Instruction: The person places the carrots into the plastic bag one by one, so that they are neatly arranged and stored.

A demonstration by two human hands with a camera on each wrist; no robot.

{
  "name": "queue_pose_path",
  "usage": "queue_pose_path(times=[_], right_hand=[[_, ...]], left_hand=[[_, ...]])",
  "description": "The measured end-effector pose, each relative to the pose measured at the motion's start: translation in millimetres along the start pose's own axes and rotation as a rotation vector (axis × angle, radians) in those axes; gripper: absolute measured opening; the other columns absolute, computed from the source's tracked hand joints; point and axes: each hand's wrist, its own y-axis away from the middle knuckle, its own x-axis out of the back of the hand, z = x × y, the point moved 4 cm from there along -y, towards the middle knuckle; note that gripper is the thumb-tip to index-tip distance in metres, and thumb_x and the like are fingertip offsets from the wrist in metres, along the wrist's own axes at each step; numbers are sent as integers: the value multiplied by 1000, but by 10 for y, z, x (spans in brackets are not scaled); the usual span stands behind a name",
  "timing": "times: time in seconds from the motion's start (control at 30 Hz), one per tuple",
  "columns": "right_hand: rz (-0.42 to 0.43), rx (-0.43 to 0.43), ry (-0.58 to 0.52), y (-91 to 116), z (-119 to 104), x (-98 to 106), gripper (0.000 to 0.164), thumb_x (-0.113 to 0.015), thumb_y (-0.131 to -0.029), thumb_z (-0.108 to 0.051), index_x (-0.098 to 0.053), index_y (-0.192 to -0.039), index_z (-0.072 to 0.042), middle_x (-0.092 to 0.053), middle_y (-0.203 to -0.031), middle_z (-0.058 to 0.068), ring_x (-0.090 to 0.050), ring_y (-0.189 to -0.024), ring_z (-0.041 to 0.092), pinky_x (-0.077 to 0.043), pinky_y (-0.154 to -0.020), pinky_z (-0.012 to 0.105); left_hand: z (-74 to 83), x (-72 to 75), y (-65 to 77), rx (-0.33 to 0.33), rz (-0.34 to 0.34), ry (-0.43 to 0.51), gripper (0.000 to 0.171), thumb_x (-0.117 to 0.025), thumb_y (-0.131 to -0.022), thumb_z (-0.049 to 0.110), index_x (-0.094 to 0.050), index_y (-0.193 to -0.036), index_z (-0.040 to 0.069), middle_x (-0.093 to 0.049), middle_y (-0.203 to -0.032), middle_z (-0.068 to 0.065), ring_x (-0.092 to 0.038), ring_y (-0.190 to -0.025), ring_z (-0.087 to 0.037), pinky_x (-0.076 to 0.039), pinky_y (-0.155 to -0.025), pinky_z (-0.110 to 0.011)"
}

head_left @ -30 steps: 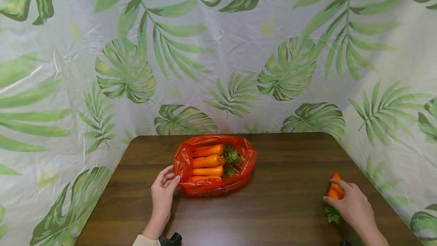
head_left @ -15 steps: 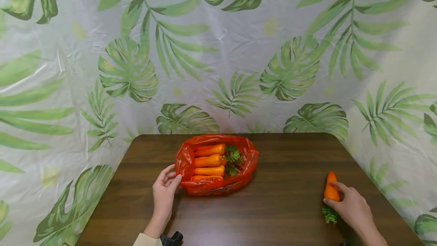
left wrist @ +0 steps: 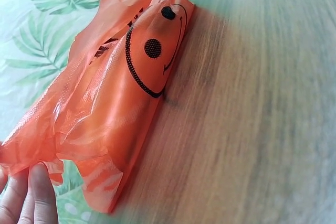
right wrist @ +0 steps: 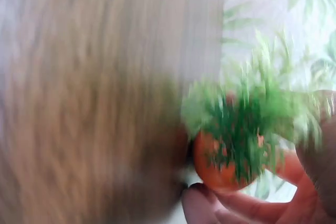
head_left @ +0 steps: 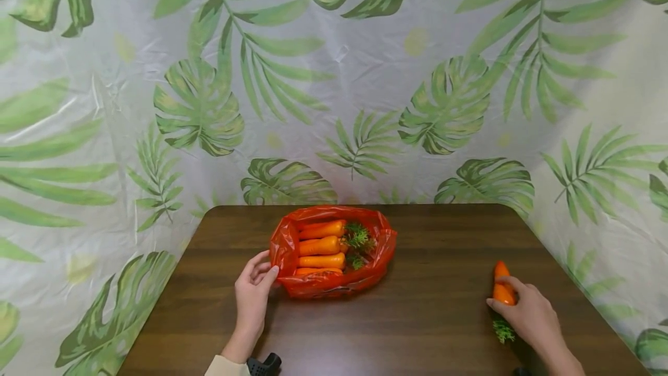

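Observation:
A red plastic bag (head_left: 339, 288) lies on its side with its mouth facing up in the head view, several orange carrots (head_left: 320, 245) with green tops inside it. At its left end, my left hand (head_left: 253, 292) pinches the bag's edge between thumb and fingers. The left wrist view shows the bag's outer side (left wrist: 113, 114) with a black smiley print, the fingertips (left wrist: 43, 187) at its rim. Far to the right, my right hand (head_left: 537, 309) grips a single carrot (head_left: 504, 295), tip pointing away. Its leafy top (right wrist: 241, 124) is blurred in the right wrist view.
A dark brown wooden table (head_left: 417, 318) bears the bag. Its right edge runs close beyond my right hand. A leaf-patterned sheet (head_left: 365, 91) hangs behind and along both sides of the table.
My right hand has moved a little to the left with the carrot, which now points more straight away. My left hand keeps its hold on the bag. The head view has shifted slightly.

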Motion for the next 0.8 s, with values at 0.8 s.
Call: queue_pose_path(times=[0.8], right_hand=[[483, -33, -190, 30, -116, 134, 42, -83, -84, -34, -72, -120, -14, -69, -104, 14, -57, -78, 18, -37, -56, 28]], left_hand=[[9, -1, -3, 4, -2, -7, 41, -75, -91, 7, -64, -131, 8, -65, -107, -24, -67, -82, -22, -61, -71, -30]])
